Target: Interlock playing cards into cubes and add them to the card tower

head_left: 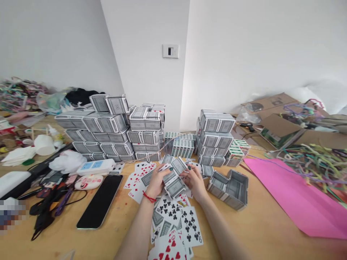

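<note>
While held between the left hand [159, 177] and the right hand [194, 177] above the bench [225, 231], the grey-backed card piece [174, 180] is seen folded and white-edged, its long axis pointing away from the body.

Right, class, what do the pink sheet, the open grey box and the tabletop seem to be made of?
Pink sheet: probably paper or thin card, matt, being evenly coloured without glare.
Open grey box: folded playing cards, smooth-looking, given the patterned card backs.
Tabletop: wood or wood-effect board, by its warm tan colour.
</note>
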{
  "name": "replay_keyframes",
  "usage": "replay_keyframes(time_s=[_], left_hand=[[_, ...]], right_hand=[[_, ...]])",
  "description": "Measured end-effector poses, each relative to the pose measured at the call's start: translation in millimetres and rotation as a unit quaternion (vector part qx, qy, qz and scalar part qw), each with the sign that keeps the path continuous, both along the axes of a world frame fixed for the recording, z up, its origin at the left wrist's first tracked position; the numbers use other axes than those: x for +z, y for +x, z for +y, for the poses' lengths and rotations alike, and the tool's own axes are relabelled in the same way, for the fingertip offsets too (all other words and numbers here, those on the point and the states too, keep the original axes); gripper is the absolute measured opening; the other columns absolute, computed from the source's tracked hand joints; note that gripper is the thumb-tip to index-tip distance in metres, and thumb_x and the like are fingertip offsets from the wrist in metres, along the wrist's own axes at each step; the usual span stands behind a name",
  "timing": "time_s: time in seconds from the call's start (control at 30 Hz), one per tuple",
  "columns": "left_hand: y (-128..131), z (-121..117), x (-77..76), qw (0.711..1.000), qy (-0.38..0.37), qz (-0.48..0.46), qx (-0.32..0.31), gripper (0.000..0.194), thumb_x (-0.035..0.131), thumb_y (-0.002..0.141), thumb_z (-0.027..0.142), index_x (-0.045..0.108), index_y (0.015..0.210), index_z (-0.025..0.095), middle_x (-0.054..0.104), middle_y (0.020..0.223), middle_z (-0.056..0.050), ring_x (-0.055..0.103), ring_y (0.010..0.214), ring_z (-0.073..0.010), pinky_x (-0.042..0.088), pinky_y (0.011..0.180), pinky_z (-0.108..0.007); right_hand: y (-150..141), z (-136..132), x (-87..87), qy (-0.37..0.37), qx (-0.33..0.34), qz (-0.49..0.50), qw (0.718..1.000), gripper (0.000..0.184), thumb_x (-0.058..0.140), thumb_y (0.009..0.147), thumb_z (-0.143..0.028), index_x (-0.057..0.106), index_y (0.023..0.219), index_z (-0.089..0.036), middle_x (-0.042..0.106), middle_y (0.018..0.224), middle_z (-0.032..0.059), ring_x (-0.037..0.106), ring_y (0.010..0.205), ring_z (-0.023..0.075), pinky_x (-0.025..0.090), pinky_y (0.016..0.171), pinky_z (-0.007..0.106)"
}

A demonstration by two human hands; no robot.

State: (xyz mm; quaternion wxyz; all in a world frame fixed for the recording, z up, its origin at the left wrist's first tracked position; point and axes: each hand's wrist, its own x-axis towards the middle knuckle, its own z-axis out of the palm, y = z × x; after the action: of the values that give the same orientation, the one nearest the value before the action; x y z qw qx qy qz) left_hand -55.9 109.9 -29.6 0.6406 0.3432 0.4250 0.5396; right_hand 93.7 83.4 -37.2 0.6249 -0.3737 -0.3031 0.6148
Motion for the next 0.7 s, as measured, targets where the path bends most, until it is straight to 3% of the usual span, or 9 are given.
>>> replay_keyframes(time_s=[0.07,0.17,0.27,0.4,0.57,0.7], left_hand=[[-1.3,0.2,-2.2,0.998,0.034,0.057,-0.002,0.035,0.067,0.055,0.017,0.061,0.089,0.017,0.066,0.075,-0.001,0.060,0.059,-0.0138,0.045,0.054,-0.023],[0.1,1.1,-6.7,0.991,0.069,0.116,0.011,0.026,0.068,0.055,0.019,0.060,0.081,0.017,0.064,0.073,0.000,0.059,0.061,-0.0128,0.044,0.055,-0.022],[2.3,2.3,-8.7,0.992,0.067,0.108,0.015,0.024,0.067,0.057,0.020,0.060,0.080,0.017,0.064,0.076,-0.001,0.060,0.066,-0.0143,0.045,0.058,-0.023],[4.0,3.7,-7.3,0.995,0.069,0.067,-0.007,0.035,0.063,0.062,0.019,0.060,0.096,0.018,0.065,0.093,-0.006,0.060,0.081,-0.0182,0.046,0.069,-0.027],[5.0,6.2,-9.4,0.981,0.113,0.153,-0.023,0.029,0.057,0.065,0.015,0.062,0.094,0.020,0.065,0.091,-0.004,0.059,0.087,-0.0184,0.044,0.076,-0.028],[6.4,7.5,-11.3,0.973,0.134,0.185,-0.013,0.021,0.057,0.065,0.015,0.064,0.085,0.020,0.065,0.087,-0.004,0.058,0.086,-0.0194,0.043,0.077,-0.029]], right_hand=[[0.9,1.1,-1.2,-0.008,0.016,-0.006,1.000,0.039,0.067,0.065,-0.042,0.053,0.098,-0.026,0.062,0.073,-0.0015,0.059,0.060,0.0154,0.046,0.051,0.026],[0.8,3.0,-6.7,-0.005,0.037,-0.047,0.998,0.032,0.068,0.063,-0.040,0.058,0.086,-0.020,0.062,0.068,0.0000,0.057,0.057,0.0142,0.047,0.051,0.026],[0.1,4.9,-12.5,0.000,0.018,-0.050,0.999,0.029,0.068,0.063,-0.041,0.056,0.078,-0.019,0.063,0.068,0.0006,0.059,0.058,0.0145,0.048,0.053,0.027],[0.6,7.7,-15.7,-0.025,-0.034,-0.020,0.999,0.032,0.071,0.059,-0.040,0.049,0.073,-0.021,0.063,0.069,-0.0001,0.060,0.058,0.0155,0.050,0.056,0.030],[1.8,10.0,-15.9,-0.027,-0.035,-0.002,0.999,0.034,0.073,0.056,-0.033,0.042,0.066,-0.022,0.063,0.069,-0.0016,0.060,0.062,0.0164,0.050,0.057,0.030],[0.9,10.4,-16.5,0.000,-0.017,-0.032,0.999,0.026,0.065,0.065,-0.040,0.050,0.077,-0.023,0.064,0.079,-0.0003,0.060,0.070,0.0182,0.049,0.059,0.030]])
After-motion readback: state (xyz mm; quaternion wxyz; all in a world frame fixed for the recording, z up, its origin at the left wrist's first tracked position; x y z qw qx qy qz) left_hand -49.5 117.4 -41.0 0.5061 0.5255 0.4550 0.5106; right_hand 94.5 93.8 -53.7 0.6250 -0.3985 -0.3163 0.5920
